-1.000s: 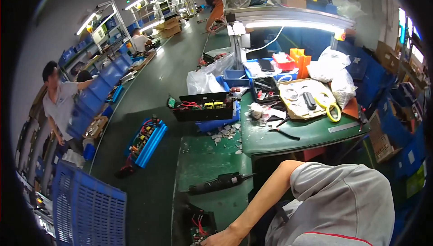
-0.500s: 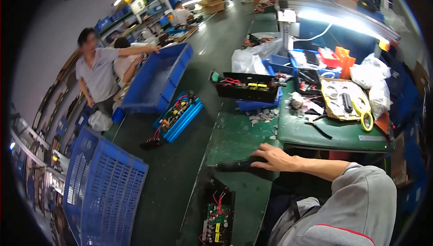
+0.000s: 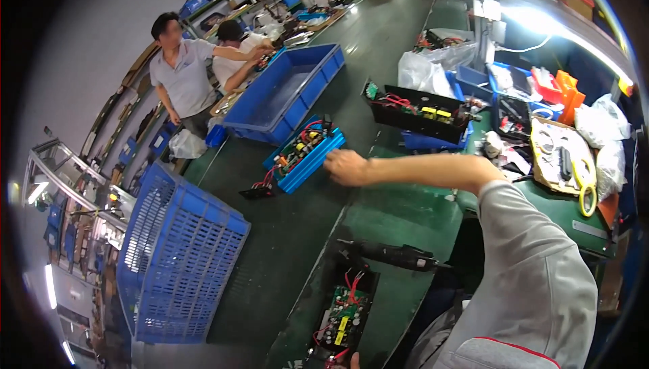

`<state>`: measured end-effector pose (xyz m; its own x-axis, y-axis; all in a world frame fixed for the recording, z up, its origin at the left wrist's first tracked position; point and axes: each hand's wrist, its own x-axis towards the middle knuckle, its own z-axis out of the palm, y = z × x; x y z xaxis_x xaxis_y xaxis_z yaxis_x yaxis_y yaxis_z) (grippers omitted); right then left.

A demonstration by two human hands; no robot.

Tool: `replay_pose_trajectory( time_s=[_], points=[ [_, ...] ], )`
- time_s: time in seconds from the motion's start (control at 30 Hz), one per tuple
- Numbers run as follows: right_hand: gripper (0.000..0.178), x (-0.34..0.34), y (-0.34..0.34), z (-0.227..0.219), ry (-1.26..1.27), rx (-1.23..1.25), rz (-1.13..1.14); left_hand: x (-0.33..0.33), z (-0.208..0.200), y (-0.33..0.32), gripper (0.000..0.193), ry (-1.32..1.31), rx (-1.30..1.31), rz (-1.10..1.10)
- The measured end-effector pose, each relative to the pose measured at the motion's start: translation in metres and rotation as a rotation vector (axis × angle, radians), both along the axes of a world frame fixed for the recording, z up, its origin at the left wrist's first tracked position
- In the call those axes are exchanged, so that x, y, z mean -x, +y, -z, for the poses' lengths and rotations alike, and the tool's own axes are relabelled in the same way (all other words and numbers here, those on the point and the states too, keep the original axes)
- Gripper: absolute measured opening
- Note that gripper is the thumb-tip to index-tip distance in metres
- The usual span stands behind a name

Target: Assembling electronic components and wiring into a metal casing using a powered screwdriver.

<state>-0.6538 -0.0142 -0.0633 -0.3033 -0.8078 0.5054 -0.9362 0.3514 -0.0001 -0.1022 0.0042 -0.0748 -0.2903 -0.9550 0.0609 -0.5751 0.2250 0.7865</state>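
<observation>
My right hand (image 3: 347, 167) reaches across the bench, fingers curled and their tips hidden, beside the near right edge of a blue metal-cased circuit unit (image 3: 303, 153). Whether it touches the casing is unclear. Of my left hand (image 3: 355, 361) only a thumb shows at the lower edge, by a black-cased circuit unit (image 3: 343, 315) with red wires and yellow parts. The other fingers are out of sight. A black power screwdriver (image 3: 395, 255) lies across the bench just beyond that unit, with no hand on it.
Another open black circuit unit (image 3: 419, 113) rests over a blue bin at the far side. A blue crate (image 3: 284, 95) stands beyond the blue unit; a blue slatted basket (image 3: 186, 261) is at left. A co-worker (image 3: 182, 71) stands across. Yellow-handled scissors (image 3: 587, 190) lie right.
My right hand has left the screwdriver and moved forward to the blue unit. My left thumb has come into view. The co-worker's hand has left the crate for another blue unit. The view has shifted.
</observation>
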Motion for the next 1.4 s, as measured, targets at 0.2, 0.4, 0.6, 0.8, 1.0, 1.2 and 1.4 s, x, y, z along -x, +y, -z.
replay_pose_trajectory(
  time_s=[0.2,0.4,0.6,0.8,1.0,1.2,1.4],
  points=[
    [0.018,0.075,-0.071,0.017,0.411,-0.069,0.146,0.01,0.003,0.002,0.055,0.183,-0.053,0.068],
    [0.012,0.068,-0.107,-0.006,0.145,-0.329,0.123,0.002,0.004,0.0,0.055,0.163,-0.094,0.106],
    [0.012,0.003,-0.078,-0.024,0.167,-0.304,-0.084,-0.011,0.014,-0.013,0.055,-0.176,-0.068,0.106],
    [0.023,-0.081,-0.018,-0.052,0.025,-0.355,-0.186,-0.004,-0.007,-0.004,0.056,-0.263,-0.027,0.126],
    [0.042,-0.124,0.049,-0.05,-0.035,-0.449,-0.179,-0.002,-0.016,-0.006,0.053,-0.293,-0.189,0.106],
    [0.048,-0.149,0.096,-0.055,-0.084,-0.413,-0.055,-0.043,0.042,-0.028,0.05,-0.017,-0.192,0.202],
    [0.042,-0.149,0.132,-0.042,-0.06,-0.401,0.061,-0.022,0.027,-0.042,0.051,-0.692,-0.392,0.216]
  ],
)
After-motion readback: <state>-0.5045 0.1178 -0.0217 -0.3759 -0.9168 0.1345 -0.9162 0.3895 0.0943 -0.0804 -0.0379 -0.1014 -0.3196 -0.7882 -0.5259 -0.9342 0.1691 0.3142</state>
